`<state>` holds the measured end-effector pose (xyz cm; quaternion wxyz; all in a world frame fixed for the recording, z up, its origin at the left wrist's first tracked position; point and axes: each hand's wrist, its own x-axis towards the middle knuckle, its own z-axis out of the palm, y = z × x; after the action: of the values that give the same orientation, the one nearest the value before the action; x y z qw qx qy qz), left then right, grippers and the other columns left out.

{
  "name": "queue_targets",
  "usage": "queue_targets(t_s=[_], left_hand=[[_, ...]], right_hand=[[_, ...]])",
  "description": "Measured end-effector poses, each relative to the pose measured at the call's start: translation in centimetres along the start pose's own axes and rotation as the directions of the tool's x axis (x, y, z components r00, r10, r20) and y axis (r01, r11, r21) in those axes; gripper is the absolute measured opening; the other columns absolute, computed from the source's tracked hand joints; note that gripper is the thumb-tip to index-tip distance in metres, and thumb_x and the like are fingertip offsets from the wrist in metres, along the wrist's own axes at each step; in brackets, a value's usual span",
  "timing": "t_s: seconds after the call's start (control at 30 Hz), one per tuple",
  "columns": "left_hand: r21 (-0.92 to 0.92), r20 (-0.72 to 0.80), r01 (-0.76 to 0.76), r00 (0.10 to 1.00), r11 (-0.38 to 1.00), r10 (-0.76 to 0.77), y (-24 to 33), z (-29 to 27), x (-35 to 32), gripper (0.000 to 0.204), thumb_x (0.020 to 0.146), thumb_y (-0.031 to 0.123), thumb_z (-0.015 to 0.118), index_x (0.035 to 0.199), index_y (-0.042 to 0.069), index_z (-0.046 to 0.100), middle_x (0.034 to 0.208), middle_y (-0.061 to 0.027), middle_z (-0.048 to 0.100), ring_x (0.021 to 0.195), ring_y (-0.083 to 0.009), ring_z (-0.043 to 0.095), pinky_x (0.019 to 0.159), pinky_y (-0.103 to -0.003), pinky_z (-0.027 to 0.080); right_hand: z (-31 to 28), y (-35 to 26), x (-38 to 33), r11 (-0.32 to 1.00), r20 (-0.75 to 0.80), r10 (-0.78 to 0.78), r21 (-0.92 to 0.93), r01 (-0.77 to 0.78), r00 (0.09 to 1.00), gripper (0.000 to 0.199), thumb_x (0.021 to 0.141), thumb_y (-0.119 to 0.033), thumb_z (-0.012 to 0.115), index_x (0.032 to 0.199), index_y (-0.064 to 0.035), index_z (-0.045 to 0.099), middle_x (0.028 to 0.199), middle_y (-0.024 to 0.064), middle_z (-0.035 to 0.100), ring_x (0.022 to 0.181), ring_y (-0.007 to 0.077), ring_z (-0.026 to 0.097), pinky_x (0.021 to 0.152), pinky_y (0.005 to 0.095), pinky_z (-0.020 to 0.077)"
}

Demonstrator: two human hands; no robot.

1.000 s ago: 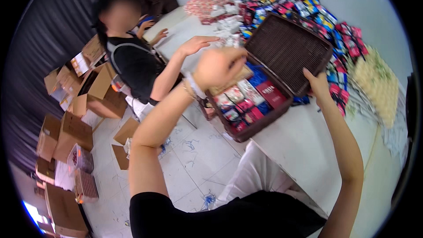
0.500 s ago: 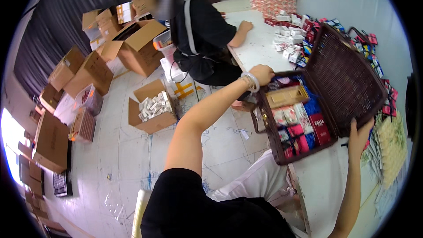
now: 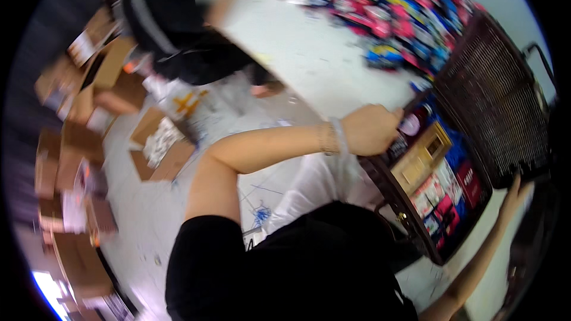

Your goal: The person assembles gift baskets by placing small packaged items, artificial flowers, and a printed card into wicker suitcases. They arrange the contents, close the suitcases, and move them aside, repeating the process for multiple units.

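Note:
A dark brown wicker case (image 3: 416,226) lies open on the white table (image 3: 321,65), its woven lid (image 3: 493,107) raised to the right. Inside it lie several small colourful packets (image 3: 443,193) and a tan box (image 3: 423,157). My left hand (image 3: 370,129) grips the case's near left corner, fingers curled over the rim. At the far right my right hand (image 3: 516,193) rests against the lower edge of the lid; the picture is too dim there to make out its fingers.
Another person in black (image 3: 178,41) leans over the table's far left side. A heap of bright pink and blue packets (image 3: 398,6) covers the table's back. Several open cardboard boxes (image 3: 160,142) stand on the pale floor at left.
The view has swung and tilted. My left hand has dropped from above the case to its near left corner and gripped it. My right hand stays at the lid.

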<state>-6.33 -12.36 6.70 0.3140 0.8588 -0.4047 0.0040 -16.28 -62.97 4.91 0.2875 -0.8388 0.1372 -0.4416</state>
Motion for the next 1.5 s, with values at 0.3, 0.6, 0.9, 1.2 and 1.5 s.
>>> queue_targets(t_s=[0.3, 0.6, 0.9, 1.2, 1.5], left_hand=[[-0.598, 0.171, -0.014, 0.975, 0.802, 0.145, -9.1, 3.6, 5.5, 0.032, 0.087, 0.023, 0.061, 0.107, -0.002, 0.061, 0.082, -0.0139, 0.068, 0.072, -0.0223, 0.067, 0.065, -0.027, 0.052], [0.459, -0.174, -0.253, 0.914, 0.852, 0.366, -15.7, 7.5, 15.1, 0.083, 0.067, 0.052, 0.073, 0.134, 0.011, 0.043, 0.126, -0.0217, 0.047, 0.115, -0.0411, 0.043, 0.093, -0.045, 0.040], [0.538, 0.276, 0.019, 0.941, 0.843, -0.198, -14.0, -0.7, 12.2, 0.081, 0.070, 0.058, 0.066, 0.131, 0.008, 0.046, 0.096, -0.0167, 0.065, 0.091, -0.0329, 0.063, 0.076, -0.044, 0.050], [0.201, 0.578, -0.333, 0.800, 0.921, 0.163, -16.6, -0.9, 12.2, 0.091, 0.054, 0.013, 0.074, 0.138, 0.024, 0.040, 0.112, -0.0175, 0.050, 0.105, -0.0366, 0.048, 0.095, -0.038, 0.039], [-0.780, 0.205, 0.188, 0.978, 0.597, -0.040, -6.0, -3.8, 5.9, 0.088, 0.071, 0.020, 0.068, 0.145, 0.009, 0.021, 0.125, -0.0101, 0.048, 0.103, -0.0220, 0.056, 0.082, -0.038, 0.052]], right_hand=[[1.8, 4.7, -1.2, 0.848, -0.097, 0.392, 0.424, -0.318, 0.915, 0.041, 0.084, -0.009, 0.058, 0.122, 0.0037, 0.051, 0.114, 0.0071, 0.058, 0.101, 0.0171, 0.053, 0.091, 0.0274, 0.0384], [1.8, 3.8, -3.3, 0.824, -0.126, 0.445, 0.446, -0.350, 0.887, 0.034, 0.081, -0.015, 0.063, 0.112, 0.0003, 0.060, 0.102, 0.0033, 0.061, 0.094, 0.0142, 0.055, 0.085, 0.0242, 0.0402], [2.2, 2.7, -3.4, 0.829, -0.159, 0.469, 0.418, -0.371, 0.868, 0.031, 0.082, -0.012, 0.062, 0.109, 0.0019, 0.058, 0.100, 0.0051, 0.062, 0.089, 0.0144, 0.056, 0.083, 0.0254, 0.0424], [4.9, 2.3, -0.3, 0.934, -0.198, 0.296, 0.263, -0.241, 0.934, 0.033, 0.080, -0.009, 0.062, 0.111, 0.0020, 0.060, 0.094, 0.0057, 0.064, 0.084, 0.0140, 0.056, 0.078, 0.0258, 0.0429], [14.9, -3.7, 2.1, 0.796, -0.037, 0.192, 0.591, -0.134, 0.981, 0.042, 0.074, -0.005, 0.056, 0.115, 0.0041, 0.055, 0.095, 0.0113, 0.064, 0.083, 0.0197, 0.059, 0.076, 0.0305, 0.0469]])
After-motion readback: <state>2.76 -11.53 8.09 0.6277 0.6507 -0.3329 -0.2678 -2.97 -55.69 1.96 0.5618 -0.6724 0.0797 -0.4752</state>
